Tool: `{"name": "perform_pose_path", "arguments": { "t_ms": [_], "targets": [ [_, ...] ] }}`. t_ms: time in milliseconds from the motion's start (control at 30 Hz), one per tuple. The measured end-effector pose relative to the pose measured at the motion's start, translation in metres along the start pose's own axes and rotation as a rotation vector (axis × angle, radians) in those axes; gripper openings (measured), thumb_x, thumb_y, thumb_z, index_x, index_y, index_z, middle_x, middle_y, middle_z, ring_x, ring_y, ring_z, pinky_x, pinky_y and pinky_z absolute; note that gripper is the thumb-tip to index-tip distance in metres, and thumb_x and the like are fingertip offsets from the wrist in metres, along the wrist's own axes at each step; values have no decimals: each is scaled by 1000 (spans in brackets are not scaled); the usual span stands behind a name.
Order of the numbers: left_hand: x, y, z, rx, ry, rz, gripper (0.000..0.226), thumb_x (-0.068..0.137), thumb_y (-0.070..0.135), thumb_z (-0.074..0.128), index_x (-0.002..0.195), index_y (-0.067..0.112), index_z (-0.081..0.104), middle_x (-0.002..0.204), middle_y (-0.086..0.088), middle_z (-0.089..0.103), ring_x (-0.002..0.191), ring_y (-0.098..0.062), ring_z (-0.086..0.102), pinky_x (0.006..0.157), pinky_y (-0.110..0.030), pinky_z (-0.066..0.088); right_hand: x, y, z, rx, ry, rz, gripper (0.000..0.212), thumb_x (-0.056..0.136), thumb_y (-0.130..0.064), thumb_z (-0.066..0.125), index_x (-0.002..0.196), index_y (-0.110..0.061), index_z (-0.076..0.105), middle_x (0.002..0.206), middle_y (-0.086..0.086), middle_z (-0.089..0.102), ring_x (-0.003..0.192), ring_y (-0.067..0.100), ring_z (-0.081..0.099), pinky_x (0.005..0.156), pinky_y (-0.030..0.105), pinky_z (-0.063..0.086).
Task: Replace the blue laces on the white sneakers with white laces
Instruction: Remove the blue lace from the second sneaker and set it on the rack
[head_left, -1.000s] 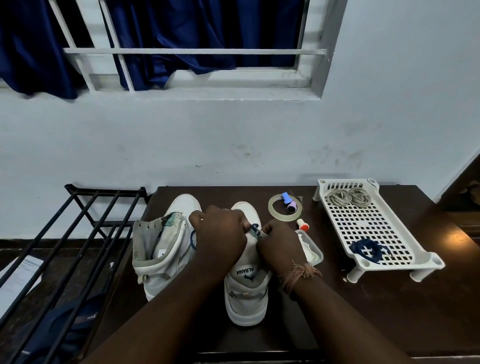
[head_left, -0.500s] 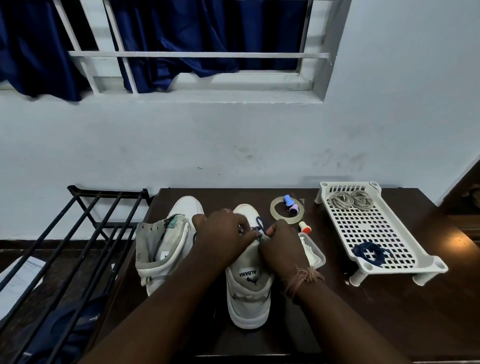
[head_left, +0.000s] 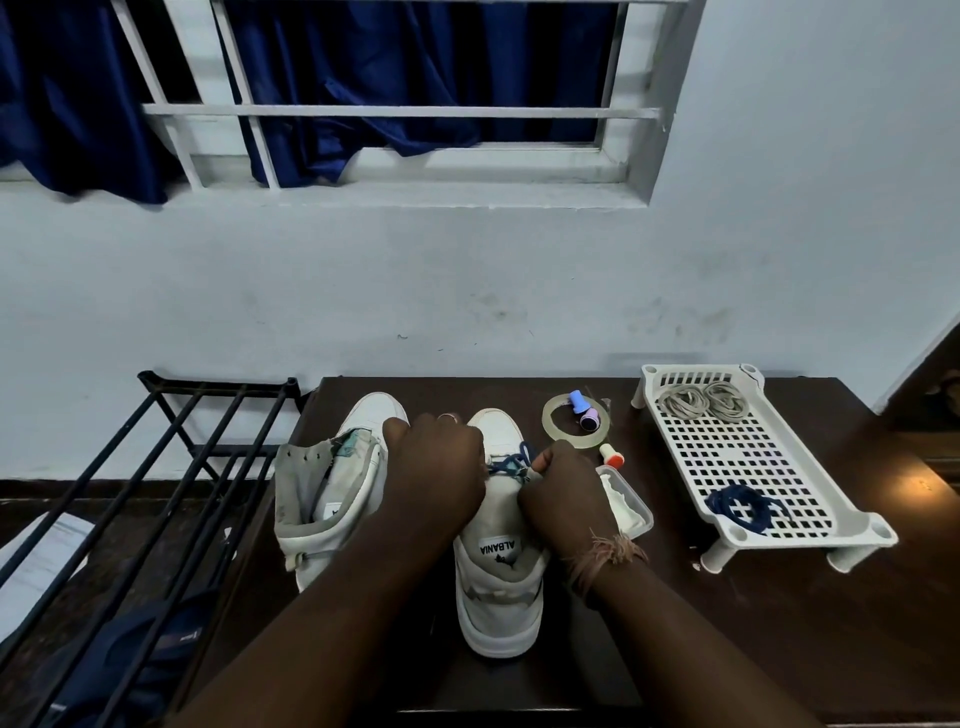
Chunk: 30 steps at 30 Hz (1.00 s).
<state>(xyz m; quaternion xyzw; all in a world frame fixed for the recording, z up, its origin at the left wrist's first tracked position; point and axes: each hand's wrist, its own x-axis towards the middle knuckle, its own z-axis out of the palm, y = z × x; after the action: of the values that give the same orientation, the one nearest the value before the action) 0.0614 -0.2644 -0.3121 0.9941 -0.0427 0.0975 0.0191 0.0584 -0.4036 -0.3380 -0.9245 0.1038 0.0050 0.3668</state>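
Note:
Two white high-top sneakers stand on the dark table (head_left: 779, 623), toes away from me. The right sneaker (head_left: 498, 587) still carries a blue lace (head_left: 511, 462) across its eyelets. My left hand (head_left: 436, 467) curls over the sneaker's left side, fingers at the lace. My right hand (head_left: 563, 488) pinches the blue lace at the sneaker's right side. The left sneaker (head_left: 332, 483) stands with its tongue loose and no lace showing. In the white perforated tray (head_left: 852, 525), two coiled white laces (head_left: 701, 400) lie at the far end and a coiled blue lace (head_left: 737, 509) at the near end.
A tape ring (head_left: 553, 431) with a small blue-and-pink cap, an orange-tipped tube (head_left: 610, 456) and a clear plastic box (head_left: 631, 506) lie between the sneaker and the tray. A black metal rack (head_left: 156, 467) stands left of the table. A wall rises behind.
Both hands stay on the right sneaker. More of the blue lace now shows loose between the hands, which have spread slightly apart.

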Motion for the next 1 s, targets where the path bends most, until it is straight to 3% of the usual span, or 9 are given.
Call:
{"name": "perform_pose_path", "arguments": {
  "t_ms": [100, 233, 367, 433, 533, 633, 733, 833, 1000],
  "targets": [
    [1, 4, -1, -257, 112, -44, 8, 89, 28, 58, 90, 29, 66, 99, 10, 58, 98, -14, 54, 77, -35, 17, 0, 1, 3, 15, 6, 18, 17, 84, -8, 55, 101, -11, 55, 104, 10, 61, 94, 24, 59, 68, 29, 39],
    [7, 3, -14, -1034, 22, -126, 13, 97, 18, 54, 86, 24, 57, 81, 13, 71, 77, -4, 62, 86, -34, 43, -1, 2, 3, 31, 3, 18, 19, 83, -8, 54, 102, -11, 53, 107, 11, 60, 98, 26, 58, 73, 29, 37],
    [10, 3, -26, -1695, 46, -268, 18, 105, 1, 41, 90, 11, 47, 64, -3, 53, 53, -20, 53, 52, -26, 47, -1, 2, 4, 27, 8, 6, 20, 82, -7, 54, 102, -10, 53, 105, 12, 61, 98, 27, 57, 76, 32, 44],
    [11, 1, -24, -1539, 129, -278, 17, 103, 7, 47, 88, 15, 51, 62, 6, 51, 52, -13, 43, 49, -23, 37, 0, 2, 5, 24, 6, 5, 21, 82, -7, 54, 103, -10, 53, 105, 11, 61, 98, 26, 57, 77, 33, 45],
    [9, -3, -8, -955, 193, -98, 7, 95, 24, 61, 88, 22, 63, 70, 12, 60, 66, 0, 58, 62, -20, 41, 0, 2, 4, 15, 5, -5, 21, 83, -6, 54, 104, -10, 53, 107, 11, 61, 99, 25, 57, 76, 32, 43],
    [5, -9, 13, -393, -9, 106, 20, 84, 45, 70, 93, 28, 74, 90, 1, 59, 88, -17, 59, 74, -31, 46, -1, 1, 5, 30, 10, 3, 25, 83, -6, 56, 107, -9, 52, 109, 12, 60, 101, 26, 58, 75, 31, 42],
    [4, -10, 15, -131, -29, 113, 20, 83, 40, 68, 94, 27, 78, 100, -2, 62, 94, -24, 59, 77, -34, 48, -1, 2, 4, 59, 21, 9, 27, 81, -5, 57, 107, -9, 49, 111, 11, 60, 101, 27, 58, 77, 32, 45],
    [5, -7, 6, -168, 119, 64, 10, 80, 22, 59, 79, 24, 69, 93, 1, 61, 86, -24, 59, 71, -35, 46, -1, 2, 3, 58, 12, 7, 26, 82, -4, 56, 107, -9, 48, 111, 10, 59, 101, 27, 58, 76, 32, 43],
    [11, -12, -3, -876, -27, -309, 17, 85, 12, 53, 76, 26, 56, 86, 5, 68, 83, -21, 63, 78, -37, 49, -4, 0, 2, 24, 7, -2, 23, 81, -8, 54, 103, -15, 52, 111, 8, 57, 100, 27, 58, 83, 40, 50]
  ]
}}
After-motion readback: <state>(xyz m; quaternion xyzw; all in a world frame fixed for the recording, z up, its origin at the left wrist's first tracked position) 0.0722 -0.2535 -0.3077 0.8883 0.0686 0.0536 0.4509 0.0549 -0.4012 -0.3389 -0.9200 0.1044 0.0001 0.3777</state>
